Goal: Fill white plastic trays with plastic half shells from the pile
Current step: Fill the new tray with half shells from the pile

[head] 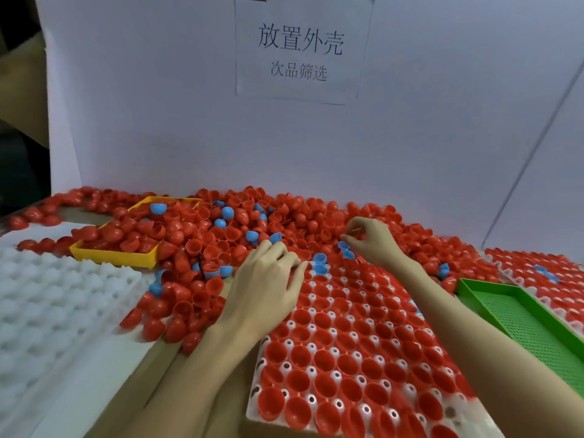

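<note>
A white plastic tray with round pockets (319,339) lies nearest, almost every pocket holding a red plastic half shell, open side up. It rests on a tan worktop (126,403) between the two bare forearms. The left hand (268,279) lies at the tray's far left corner, at the edge of the big pile of red and blue half shells (221,235), its fingers curled down onto the shells; whether they grip one I cannot tell. The right hand (369,238) hovers over the pile's right part, thumb and fingertips drawn together, seemingly pinching something red, too small to be sure. An empty white moulded tray (53,298) lies left, a yellow plastic bin (117,257) half buried behind it. A green perforated tray (518,314) sits right, beside another filled tray (537,273). A white board wall (158,121) carries a printed paper sign (300,52).
</note>
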`<state>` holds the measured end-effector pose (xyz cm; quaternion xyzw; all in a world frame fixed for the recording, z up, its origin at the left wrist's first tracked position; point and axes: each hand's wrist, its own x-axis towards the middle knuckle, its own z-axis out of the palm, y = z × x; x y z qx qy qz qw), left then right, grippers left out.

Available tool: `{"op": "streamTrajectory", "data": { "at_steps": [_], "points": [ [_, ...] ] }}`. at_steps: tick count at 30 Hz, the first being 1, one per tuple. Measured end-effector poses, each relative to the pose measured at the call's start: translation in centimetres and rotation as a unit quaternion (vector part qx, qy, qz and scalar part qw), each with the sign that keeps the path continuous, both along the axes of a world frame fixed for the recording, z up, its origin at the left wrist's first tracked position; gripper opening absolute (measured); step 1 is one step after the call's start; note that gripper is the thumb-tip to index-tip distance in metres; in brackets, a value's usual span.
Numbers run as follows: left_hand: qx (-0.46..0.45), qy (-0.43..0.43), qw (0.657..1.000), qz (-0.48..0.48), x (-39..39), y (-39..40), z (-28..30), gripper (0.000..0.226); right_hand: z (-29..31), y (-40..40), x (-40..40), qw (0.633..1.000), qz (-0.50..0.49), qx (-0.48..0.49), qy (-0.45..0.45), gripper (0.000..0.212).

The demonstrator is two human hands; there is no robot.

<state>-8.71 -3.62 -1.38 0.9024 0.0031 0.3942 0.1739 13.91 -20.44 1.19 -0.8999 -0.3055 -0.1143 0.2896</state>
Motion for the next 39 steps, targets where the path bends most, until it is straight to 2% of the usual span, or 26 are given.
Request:
{"op": "streamTrajectory", "data": {
  "at_steps": [3,5,8,11,14,16,19,23,26,28,31,32,36,38,39],
  "points": [
    [-0.014,0.016,1.000,-0.021,-0.1,-0.2,0.1,0.014,0.4,-3.1,-2.8,0.998,0.040,0.057,0.011,0.008],
    [-0.064,0.020,0.996,-0.057,-0.2,-0.7,0.2,0.007,0.5,-5.1,-4.7,0.994,0.067,0.089,0.020,0.009],
    [-0.196,0.025,0.970,-0.142,-0.3,-1.9,0.4,0.029,0.3,-7.7,-7.3,0.988,0.110,0.103,0.021,0.013],
    [-0.277,0.059,0.937,-0.206,-0.5,-3.5,0.8,0.050,0.0,-9.0,-9.5,0.983,0.154,0.096,0.008,0.016],
    [-0.307,0.079,0.914,-0.251,-0.7,-5.4,0.7,0.050,-0.2,-8.9,-10.9,0.980,0.173,0.097,-0.017,0.017],
    [-0.311,0.064,0.917,-0.242,-0.8,-6.2,0.5,0.040,-0.4,-8.6,-11.6,0.979,0.181,0.094,-0.022,0.017],
    [-0.338,0.057,0.909,-0.236,-0.8,-6.2,0.5,0.029,-0.5,-8.7,-12.1,0.971,0.203,0.120,0.021,0.013],
    [-0.347,0.096,0.898,-0.254,-0.5,-5.6,0.4,0.035,-0.1,-9.2,-12.3,0.973,0.199,0.113,0.042,0.013],
    [-0.434,0.120,0.852,-0.266,-0.3,-5.5,0.4,0.031,0.6,-9.6,-12.5,0.966,0.210,0.139,0.064,0.011],
    [-0.474,0.125,0.823,-0.287,-0.1,-5.2,0.4,0.025,1.1,-9.8,-12.9,0.955,0.233,0.154,0.105,0.019],
    [-0.493,0.149,0.798,-0.313,-0.2,-5.1,0.3,0.023,1.4,-9.5,-13.5,0.958,0.247,0.114,0.092,0.027],
    [-0.484,0.154,0.802,-0.314,-0.3,-5.2,0.2,0.022,1.2,-9.4,-13.7,0.963,0.239,0.103,0.074,0.025],
    [-0.413,0.134,0.859,-0.271,-0.5,-5.5,0.3,0.021,1.1,-10.3,-14.1,0.973,0.207,0.075,0.064,0.020],
    [-0.410,0.127,0.873,-0.230,-0.4,-5.0,0.5,0.019,1.5,-11.8,-14.4,0.978,0.185,0.059,0.070,0.017],
    [-0.389,0.118,0.893,-0.194,-0.2,-4.6,0.5,0.016,1.7,-12.8,-14.6,0.981,0.173,0.049,0.072,0.017]
  ]
}}
